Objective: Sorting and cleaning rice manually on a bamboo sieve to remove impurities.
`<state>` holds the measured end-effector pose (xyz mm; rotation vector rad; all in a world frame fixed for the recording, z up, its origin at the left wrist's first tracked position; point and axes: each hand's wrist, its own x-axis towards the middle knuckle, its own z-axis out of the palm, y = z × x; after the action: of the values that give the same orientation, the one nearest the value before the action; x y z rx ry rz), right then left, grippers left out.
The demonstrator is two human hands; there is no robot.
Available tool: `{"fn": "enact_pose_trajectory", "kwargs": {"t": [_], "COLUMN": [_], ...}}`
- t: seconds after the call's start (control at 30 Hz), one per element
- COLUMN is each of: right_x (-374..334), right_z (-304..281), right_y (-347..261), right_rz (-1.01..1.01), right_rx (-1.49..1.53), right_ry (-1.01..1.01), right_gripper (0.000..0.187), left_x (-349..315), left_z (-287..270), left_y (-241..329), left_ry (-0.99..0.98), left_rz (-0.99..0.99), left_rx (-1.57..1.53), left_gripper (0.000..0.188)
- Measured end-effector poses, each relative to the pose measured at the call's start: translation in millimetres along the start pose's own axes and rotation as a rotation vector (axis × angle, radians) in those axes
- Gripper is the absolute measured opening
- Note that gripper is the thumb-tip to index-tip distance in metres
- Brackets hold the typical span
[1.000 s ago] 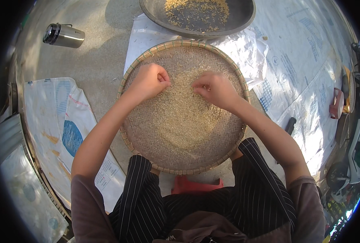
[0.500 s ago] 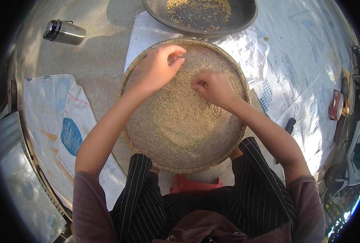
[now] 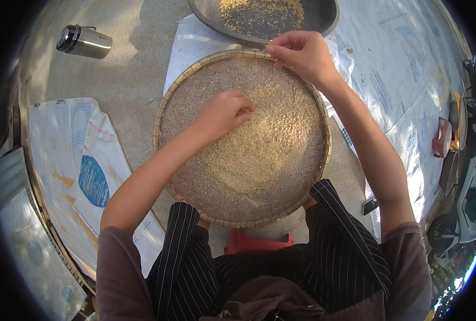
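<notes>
Dark basin cut off by top edge. Red stool mostly hidden by trousers. Whether left fingers or right fingers pinch anything: too small to tell.

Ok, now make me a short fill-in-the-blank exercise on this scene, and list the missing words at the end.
1. The woven tray holding the grain is not square but ____.
2. The hand nearer the dark basin is the ____ one.
3. The metal flask is toward the picture's upper ____ corner.
4. The trousers are black with thin pale ____.

Missing words: round; right; left; stripes.
</notes>
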<state>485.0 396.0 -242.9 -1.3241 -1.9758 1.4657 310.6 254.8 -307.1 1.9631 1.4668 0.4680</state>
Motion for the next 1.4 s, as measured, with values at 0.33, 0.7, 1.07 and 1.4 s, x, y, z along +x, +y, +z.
{"fn": "enact_pose_trajectory", "kwargs": {"t": [0.33,0.7,1.07,1.4], "right_x": [10,-98,-96,-58], "right_z": [-12,49,50,-5], "right_y": [19,95,94,58], "right_rz": [-0.299,-0.215,-0.271,-0.301], "right_rx": [-0.378,-0.437,-0.546,-0.393], "right_ry": [0.323,-0.089,-0.085,-0.051], "right_gripper": [0.046,0.008,0.005,0.01], "left_x": [-4,29,59,3], "left_z": [5,-8,-37,-1], "left_y": [-5,-1,15,27], "left_ry": [0.038,0.134,0.234,-0.03], "left_rz": [-0.02,-0.379,-0.144,-0.084], "left_rx": [0.016,-0.444,-0.143,-0.034], "left_gripper": [0.01,0.015,0.027,0.013]}}
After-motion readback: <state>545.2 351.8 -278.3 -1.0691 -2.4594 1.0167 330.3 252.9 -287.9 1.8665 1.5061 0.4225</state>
